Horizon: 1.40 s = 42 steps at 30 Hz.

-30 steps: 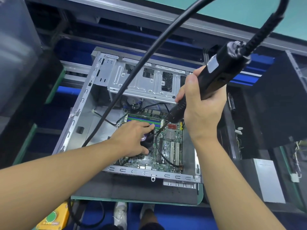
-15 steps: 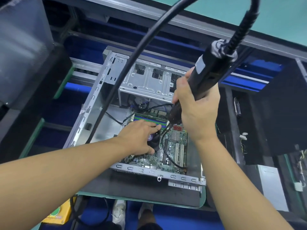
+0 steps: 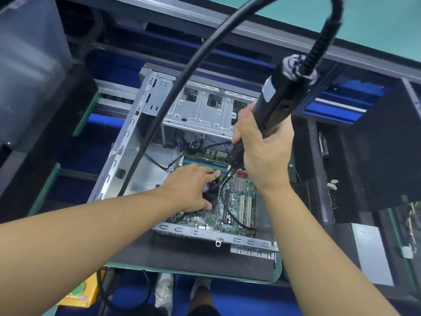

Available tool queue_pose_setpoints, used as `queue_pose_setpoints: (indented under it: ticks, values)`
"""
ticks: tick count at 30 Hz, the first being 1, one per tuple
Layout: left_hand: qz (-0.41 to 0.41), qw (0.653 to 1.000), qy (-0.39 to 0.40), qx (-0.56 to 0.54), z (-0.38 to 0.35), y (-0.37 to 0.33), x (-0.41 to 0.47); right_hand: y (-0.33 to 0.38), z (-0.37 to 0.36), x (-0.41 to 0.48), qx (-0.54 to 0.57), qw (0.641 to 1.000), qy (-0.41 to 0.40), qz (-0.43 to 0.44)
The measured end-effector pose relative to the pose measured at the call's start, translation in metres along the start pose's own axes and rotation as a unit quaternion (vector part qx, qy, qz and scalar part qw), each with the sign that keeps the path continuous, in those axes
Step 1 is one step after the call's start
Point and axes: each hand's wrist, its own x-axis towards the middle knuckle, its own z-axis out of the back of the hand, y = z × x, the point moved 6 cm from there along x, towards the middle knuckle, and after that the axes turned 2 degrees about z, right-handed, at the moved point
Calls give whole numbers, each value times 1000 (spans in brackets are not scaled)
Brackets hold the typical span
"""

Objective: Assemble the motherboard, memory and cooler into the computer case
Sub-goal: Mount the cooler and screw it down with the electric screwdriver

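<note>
An open silver computer case lies on its side on a dark mat. A green motherboard sits inside it, with memory sticks along its far edge. My left hand rests on top of the black cooler, fingers spread over it, hiding most of it. My right hand grips a black electric screwdriver, held upright and tilted, with its tip down at the board just right of the cooler. A thick black cable arcs from the tool's top across the case.
A silver drive cage fills the far part of the case. Another dark case stands at the right, and a grey box at the left. A yellow button box hangs near the lower left. A thin black wire loops over the board.
The view has shifted, so the case sits further right and lower in frame. The screwdriver stands more upright than before. My left hand stays on the cooler.
</note>
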Motion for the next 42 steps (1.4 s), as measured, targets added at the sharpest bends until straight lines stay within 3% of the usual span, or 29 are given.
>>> queue_pose_setpoints:
  ticks: [10, 15, 23, 28, 42]
  values:
    - [3, 1000, 7, 7, 2, -1, 0, 4, -5, -2, 10, 999, 31, -3]
    - [7, 1000, 14, 3, 2, -1, 1, 4, 0, 7, 12, 1000, 1, 3]
    - [7, 998, -5, 58, -1, -4, 6, -5, -6, 2, 36, 999, 25, 19]
    - [10, 999, 12, 48, -4, -3, 8, -9, 3, 8, 41, 999, 8, 7]
    - [8, 1000, 20, 12, 4, -1, 6, -11, 3, 13, 64, 996, 57, -20]
